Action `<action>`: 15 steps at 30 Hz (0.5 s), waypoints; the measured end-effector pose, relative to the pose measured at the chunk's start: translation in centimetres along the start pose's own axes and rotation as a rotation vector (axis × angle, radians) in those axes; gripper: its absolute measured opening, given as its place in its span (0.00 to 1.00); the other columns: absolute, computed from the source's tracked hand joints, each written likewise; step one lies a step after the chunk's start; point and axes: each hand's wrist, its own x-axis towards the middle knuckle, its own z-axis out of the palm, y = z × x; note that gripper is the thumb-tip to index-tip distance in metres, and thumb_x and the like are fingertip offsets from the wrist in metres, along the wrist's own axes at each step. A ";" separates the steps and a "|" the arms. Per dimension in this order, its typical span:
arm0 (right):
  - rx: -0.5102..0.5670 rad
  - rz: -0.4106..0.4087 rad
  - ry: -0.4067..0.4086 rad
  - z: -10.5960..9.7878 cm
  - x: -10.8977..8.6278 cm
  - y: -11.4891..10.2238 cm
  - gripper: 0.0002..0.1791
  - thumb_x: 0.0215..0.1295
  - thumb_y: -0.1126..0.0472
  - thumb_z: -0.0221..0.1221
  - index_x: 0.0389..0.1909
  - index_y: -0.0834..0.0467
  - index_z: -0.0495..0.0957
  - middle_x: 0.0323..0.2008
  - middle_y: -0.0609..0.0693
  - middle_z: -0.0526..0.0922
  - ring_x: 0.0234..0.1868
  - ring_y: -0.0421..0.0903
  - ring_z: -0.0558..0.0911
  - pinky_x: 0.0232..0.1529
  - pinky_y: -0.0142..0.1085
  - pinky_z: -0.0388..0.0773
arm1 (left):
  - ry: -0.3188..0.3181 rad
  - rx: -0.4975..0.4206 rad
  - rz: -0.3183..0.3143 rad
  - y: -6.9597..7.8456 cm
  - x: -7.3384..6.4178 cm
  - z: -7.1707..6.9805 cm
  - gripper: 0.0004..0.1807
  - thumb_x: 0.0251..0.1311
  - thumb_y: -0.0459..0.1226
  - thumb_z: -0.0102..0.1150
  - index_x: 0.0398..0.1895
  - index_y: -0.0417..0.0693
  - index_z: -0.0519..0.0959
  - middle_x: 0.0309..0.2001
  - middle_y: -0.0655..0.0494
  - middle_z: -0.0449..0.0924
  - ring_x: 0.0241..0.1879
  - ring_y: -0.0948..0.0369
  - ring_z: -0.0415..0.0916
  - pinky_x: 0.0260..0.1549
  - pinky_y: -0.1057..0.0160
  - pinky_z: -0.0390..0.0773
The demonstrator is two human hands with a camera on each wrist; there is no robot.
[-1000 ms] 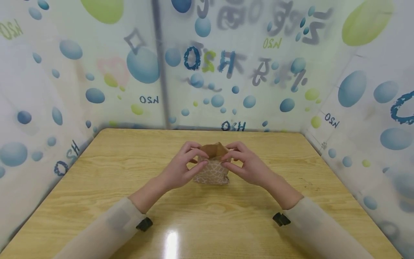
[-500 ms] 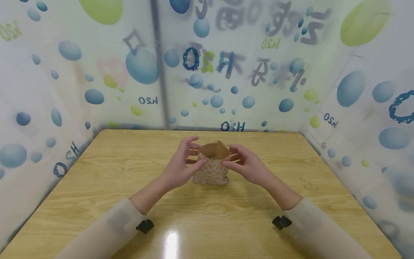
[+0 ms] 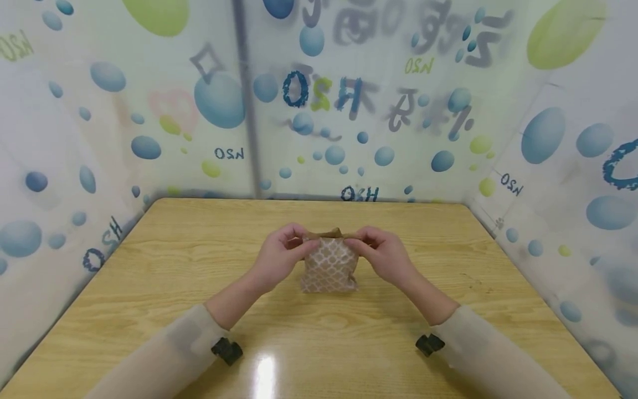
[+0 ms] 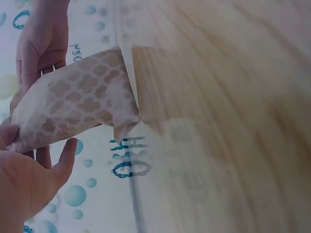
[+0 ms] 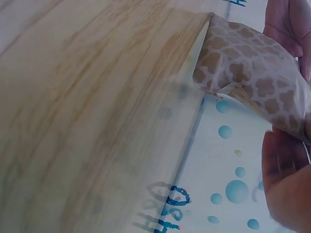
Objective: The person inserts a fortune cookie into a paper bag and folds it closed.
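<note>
A small brown paper bag [image 3: 329,269] with a white lattice print stands upright on the wooden table. At its top left corner my left hand [image 3: 280,256] pinches the rim between thumb and fingers. My right hand [image 3: 385,256] pinches the top right corner in the same way. The bag's mouth is pressed nearly flat, with a strip of plain brown inner paper rising behind the front edge. In the left wrist view the printed bag [image 4: 87,92] shows its side and creased bottom corner. The right wrist view shows the bag [image 5: 252,73] from the other side. Its inside is hidden.
The wooden table [image 3: 319,343] reaches to a white wall [image 3: 319,166] printed with blue and green bubbles and letters. Similar side panels flank the table. A black clip-like piece [image 3: 227,350] sits at the left cuff, another black piece [image 3: 430,344] at the right.
The bag's mouth was wide open half a second ago with my fingers spread at its sides. Now both hands pinch its top corners, and the mouth has narrowed almost flat.
</note>
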 end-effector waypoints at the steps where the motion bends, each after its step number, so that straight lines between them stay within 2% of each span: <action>1: 0.001 -0.010 -0.001 0.0 0.0 0.0 0.06 0.70 0.51 0.64 0.37 0.48 0.85 0.32 0.47 0.85 0.31 0.51 0.81 0.30 0.34 0.79 | 0.000 -0.018 -0.008 0.0 0.0 0.0 0.10 0.65 0.40 0.68 0.41 0.45 0.80 0.45 0.49 0.83 0.44 0.56 0.82 0.43 0.60 0.85; 5: 0.024 -0.041 -0.034 -0.1 -0.1 0.2 0.04 0.70 0.56 0.65 0.37 0.51 0.83 0.32 0.49 0.83 0.30 0.53 0.79 0.26 0.34 0.76 | -0.006 -0.044 -0.011 0.3 0.1 0.3 0.05 0.65 0.33 0.66 0.40 0.44 0.80 0.42 0.49 0.82 0.41 0.57 0.79 0.39 0.63 0.83; 8: 0.049 -0.043 -0.065 -0.1 -0.1 0.1 0.03 0.70 0.57 0.65 0.39 0.52 0.82 0.34 0.50 0.82 0.32 0.55 0.80 0.27 0.35 0.77 | -0.009 -0.042 -0.008 0.5 0.0 0.4 0.08 0.65 0.29 0.65 0.44 0.45 0.80 0.41 0.51 0.81 0.38 0.59 0.76 0.36 0.66 0.80; 12: 0.012 -0.029 -0.096 0.0 -0.2 0.0 0.05 0.69 0.53 0.65 0.38 0.49 0.83 0.34 0.48 0.82 0.31 0.51 0.81 0.27 0.35 0.77 | -0.013 -0.033 -0.013 0.5 -0.1 0.3 0.15 0.65 0.31 0.65 0.54 0.45 0.77 0.40 0.53 0.79 0.35 0.60 0.72 0.34 0.64 0.78; 15: -0.048 -0.037 -0.104 0.0 -0.3 0.0 0.07 0.68 0.50 0.65 0.33 0.47 0.82 0.33 0.45 0.82 0.30 0.48 0.80 0.27 0.35 0.77 | -0.011 -0.004 -0.033 0.4 -0.1 0.3 0.15 0.66 0.37 0.66 0.54 0.48 0.79 0.38 0.53 0.76 0.34 0.60 0.71 0.35 0.61 0.80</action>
